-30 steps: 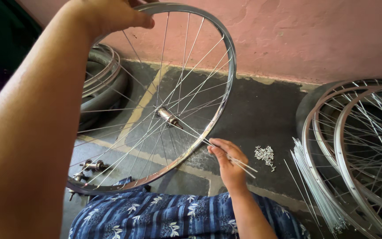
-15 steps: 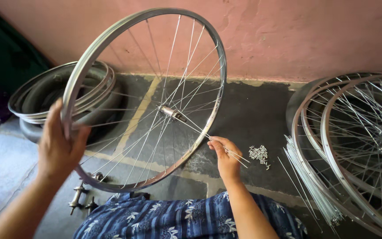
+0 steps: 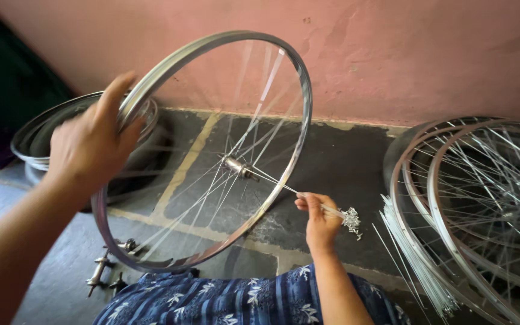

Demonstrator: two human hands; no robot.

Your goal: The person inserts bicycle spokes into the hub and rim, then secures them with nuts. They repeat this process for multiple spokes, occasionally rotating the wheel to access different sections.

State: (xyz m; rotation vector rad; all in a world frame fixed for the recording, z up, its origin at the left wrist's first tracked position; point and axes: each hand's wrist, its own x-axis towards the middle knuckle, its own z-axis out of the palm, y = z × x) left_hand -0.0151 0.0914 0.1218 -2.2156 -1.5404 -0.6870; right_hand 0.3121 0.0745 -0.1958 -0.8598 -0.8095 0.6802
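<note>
Higher on the rim than half a second ago, the left hand (image 3: 91,144) now grips the upper-left arc of the bicycle wheel (image 3: 296,78), fingers curled over the metal, as the spokes blur with motion. Held upright over the person's blue patterned lap (image 3: 236,301), the wheel stands above the dark floor (image 3: 344,162) before a pink wall (image 3: 404,54). At its centre sits the hub (image 3: 236,165). Fingers of the right hand (image 3: 320,222) are pinched shut on a loose spoke (image 3: 278,183) running toward the hub. Small nipples (image 3: 351,219) lie heaped just beside that hand. Finished wheels (image 3: 482,198) lean near the floor's right edge, bare rims (image 3: 43,129) at the left, spare hubs (image 3: 100,271) below.
</note>
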